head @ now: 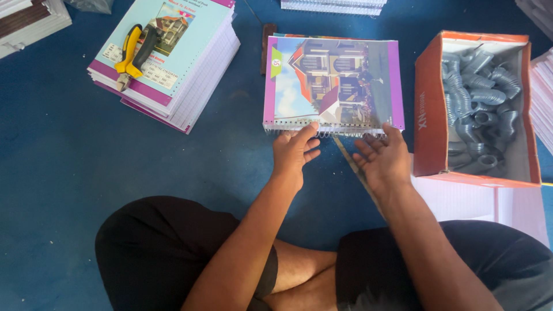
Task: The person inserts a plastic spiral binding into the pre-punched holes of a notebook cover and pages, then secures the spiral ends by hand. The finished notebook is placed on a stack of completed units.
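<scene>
We see the spiral-bound notebook [333,83] lying flat on the blue floor [63,150], just ahead of both hands, its wire spiral [322,130] along the near edge; left hand [295,151] rests fingers [305,136] on that edge, loosely spread, thumb apart, gripping nothing; right hand [383,158] lies palm-up just beside the same edge, fingers wide and relaxed, fingertips touching or almost touching the spiral's right end, we cannot tell which.

Notebook: glossy cover, purple border, picture of a house under blue sky; rectangular; thin pale wire coil protruding in small loops.

Left of it, well apart, a stack of notebooks [173,69] with light blue covers and white page edges; yellow-and-black pliers [133,53] lie on top.

Right, an open orange cardboard box [431,109] holds grey plastic coils [481,109], ribbed and tubular, heaped loosely; white sheets [461,201] lie under the box.

A thin strip [351,167] runs slantwise on the floor between the hands.
</scene>
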